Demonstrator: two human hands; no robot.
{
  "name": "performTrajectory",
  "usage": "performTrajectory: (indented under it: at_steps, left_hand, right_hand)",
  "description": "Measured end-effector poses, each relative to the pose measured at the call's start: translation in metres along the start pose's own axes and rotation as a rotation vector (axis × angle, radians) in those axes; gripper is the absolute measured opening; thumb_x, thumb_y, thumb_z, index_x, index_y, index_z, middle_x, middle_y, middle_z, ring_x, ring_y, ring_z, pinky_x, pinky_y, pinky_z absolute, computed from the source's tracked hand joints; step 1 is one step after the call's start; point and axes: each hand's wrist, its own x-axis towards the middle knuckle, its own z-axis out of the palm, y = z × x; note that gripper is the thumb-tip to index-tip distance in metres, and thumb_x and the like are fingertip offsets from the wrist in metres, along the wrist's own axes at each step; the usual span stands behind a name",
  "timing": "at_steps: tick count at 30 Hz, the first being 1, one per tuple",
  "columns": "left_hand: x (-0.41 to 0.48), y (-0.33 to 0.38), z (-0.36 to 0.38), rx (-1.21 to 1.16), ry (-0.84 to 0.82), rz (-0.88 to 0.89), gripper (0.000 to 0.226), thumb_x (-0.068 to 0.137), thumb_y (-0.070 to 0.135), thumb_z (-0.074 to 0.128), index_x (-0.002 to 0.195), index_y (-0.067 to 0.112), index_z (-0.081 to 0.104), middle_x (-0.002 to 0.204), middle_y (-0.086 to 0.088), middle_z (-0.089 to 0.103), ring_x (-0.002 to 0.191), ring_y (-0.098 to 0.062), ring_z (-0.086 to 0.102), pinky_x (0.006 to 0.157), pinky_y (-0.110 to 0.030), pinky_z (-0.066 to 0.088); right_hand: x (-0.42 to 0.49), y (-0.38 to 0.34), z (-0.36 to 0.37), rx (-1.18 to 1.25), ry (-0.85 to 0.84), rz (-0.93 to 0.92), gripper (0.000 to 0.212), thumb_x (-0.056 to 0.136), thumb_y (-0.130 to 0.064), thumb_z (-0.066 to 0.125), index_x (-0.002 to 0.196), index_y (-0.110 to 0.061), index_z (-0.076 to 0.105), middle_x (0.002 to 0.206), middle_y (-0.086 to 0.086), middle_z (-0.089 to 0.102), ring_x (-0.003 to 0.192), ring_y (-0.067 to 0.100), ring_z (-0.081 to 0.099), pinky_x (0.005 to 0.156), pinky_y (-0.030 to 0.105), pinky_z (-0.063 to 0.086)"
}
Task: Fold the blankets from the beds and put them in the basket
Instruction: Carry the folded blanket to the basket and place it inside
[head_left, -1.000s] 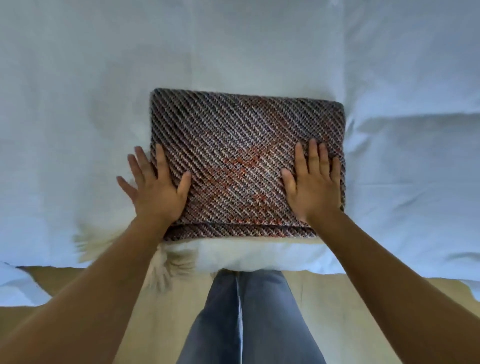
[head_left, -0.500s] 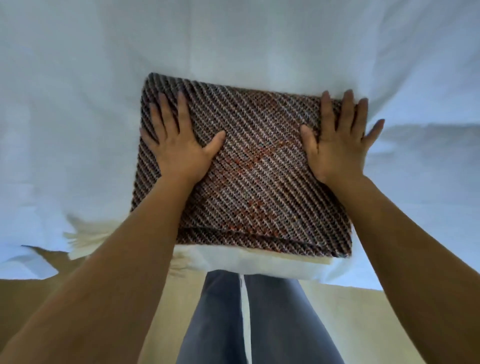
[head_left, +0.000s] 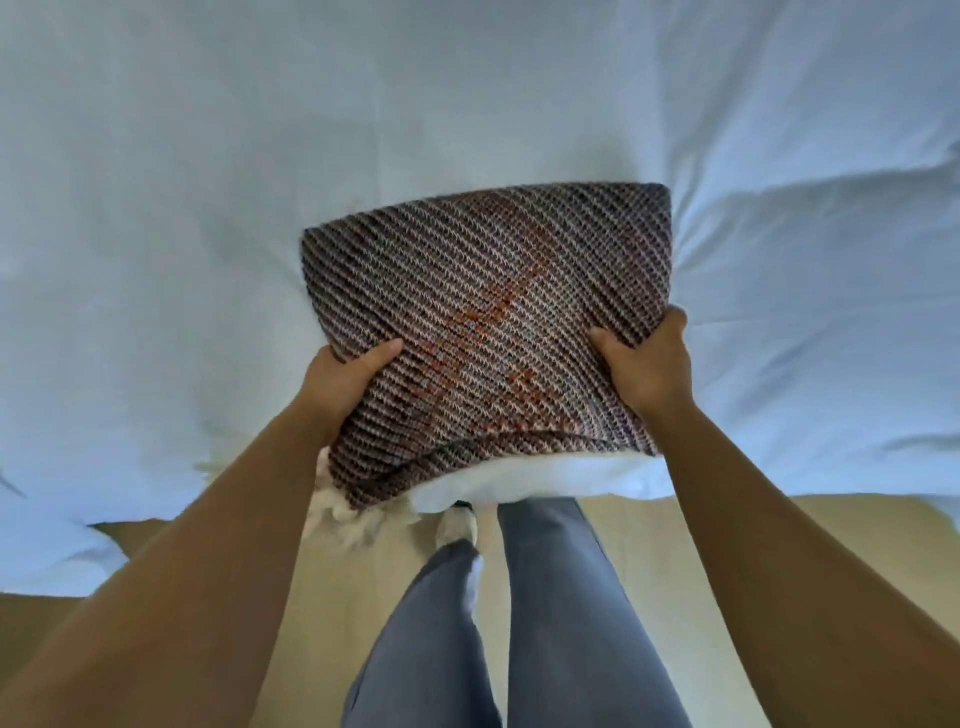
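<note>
Soft, even daylight, faint shadows, slight overall blur, wide-angle bending at edges.

Both arms reach fwd, bare. Left hand (head_left: 347, 375) & right hand (head_left: 645, 364) each curled tight, thumbs on top, other fingers hidden underneath.

The person is wearing blue-grey jeans (head_left: 561, 623) and a white shoe (head_left: 457, 525); both forearms are showing bare, no sleeves, rings or watch.
</note>
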Motion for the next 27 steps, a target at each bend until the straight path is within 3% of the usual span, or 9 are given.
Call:
performTrajectory:
  at_steps: [4, 8, 11, 14, 18, 22, 27]
  left_hand:
    - [-0.043, -0.022, 0.001, 0.000, -0.063, 0.151, 0.084, 0.057, 0.041, 0.084, 0.129, 0.011, 0.051, 0.126, -0.009, 0.059, 0.107, -0.027, 0.059, 0.097, -0.045, 0.046]
    - [-0.089, -0.039, 0.022, 0.153, -0.197, 0.316, 0.074, 0.058, 0.037, 0.083, 0.122, 0.015, 0.055, 0.119, -0.007, 0.063, 0.089, -0.019, 0.062, 0.078, -0.033, 0.050]
    - [-0.133, -0.048, 0.060, 0.337, -0.329, 0.446, 0.073, 0.061, 0.041, 0.080, 0.124, 0.015, 0.053, 0.119, -0.008, 0.063, 0.093, -0.024, 0.061, 0.083, -0.035, 0.048]
    - [-0.190, -0.058, 0.111, 0.487, -0.495, 0.579, 0.064, 0.067, 0.042, 0.077, 0.121, 0.016, 0.054, 0.110, -0.003, 0.064, 0.085, -0.017, 0.061, 0.074, -0.028, 0.048]
    - [-0.285, -0.084, 0.192, 0.629, -0.726, 0.767, 0.040, 0.070, 0.038, 0.076, 0.103, 0.027, 0.057, 0.091, 0.013, 0.063, 0.081, -0.006, 0.060, 0.060, -0.018, 0.042]
    - [-0.401, -0.140, 0.277, 0.774, -0.990, 0.923, 0.041, 0.070, 0.037, 0.076, 0.106, 0.026, 0.059, 0.094, 0.014, 0.064, 0.086, -0.008, 0.061, 0.069, -0.023, 0.046]
    - [-0.540, -0.252, 0.364, 0.898, -1.248, 0.973, 0.038, 0.070, 0.034, 0.077, 0.103, 0.027, 0.057, 0.096, 0.011, 0.065, 0.086, -0.009, 0.062, 0.072, -0.025, 0.047]
  right_hand:
    - [-0.053, 0.033, -0.033, -0.003, 0.124, 0.012, 0.056, 0.075, -0.043, 0.067, 0.115, -0.013, 0.044, 0.115, 0.010, 0.060, 0.103, 0.033, 0.057, 0.081, 0.036, 0.043]
    - [-0.146, 0.110, -0.060, 0.321, 0.256, 0.122, 0.037, 0.077, -0.027, 0.071, 0.102, -0.016, 0.047, 0.095, 0.000, 0.058, 0.093, 0.025, 0.059, 0.078, 0.033, 0.047]
    - [-0.217, 0.172, -0.080, 0.486, 0.408, 0.220, 0.031, 0.077, -0.016, 0.073, 0.094, -0.015, 0.047, 0.084, -0.005, 0.057, 0.076, 0.013, 0.057, 0.062, 0.020, 0.045]
    - [-0.288, 0.233, -0.111, 0.595, 0.597, 0.306, 0.030, 0.078, -0.015, 0.072, 0.093, -0.016, 0.047, 0.078, -0.013, 0.054, 0.069, -0.002, 0.051, 0.055, 0.012, 0.037]
    - [-0.390, 0.312, -0.153, 0.683, 0.852, 0.421, 0.029, 0.079, -0.018, 0.071, 0.097, -0.014, 0.048, 0.081, -0.012, 0.055, 0.069, 0.000, 0.051, 0.055, 0.014, 0.037]
    - [-0.502, 0.393, -0.185, 0.714, 1.123, 0.563, 0.036, 0.079, -0.022, 0.071, 0.107, -0.009, 0.052, 0.091, -0.003, 0.057, 0.076, 0.010, 0.052, 0.057, 0.016, 0.039]
    - [-0.632, 0.500, -0.204, 0.768, 1.350, 0.721, 0.037, 0.078, -0.025, 0.071, 0.108, -0.010, 0.054, 0.106, 0.009, 0.065, 0.096, 0.024, 0.060, 0.084, 0.037, 0.049]
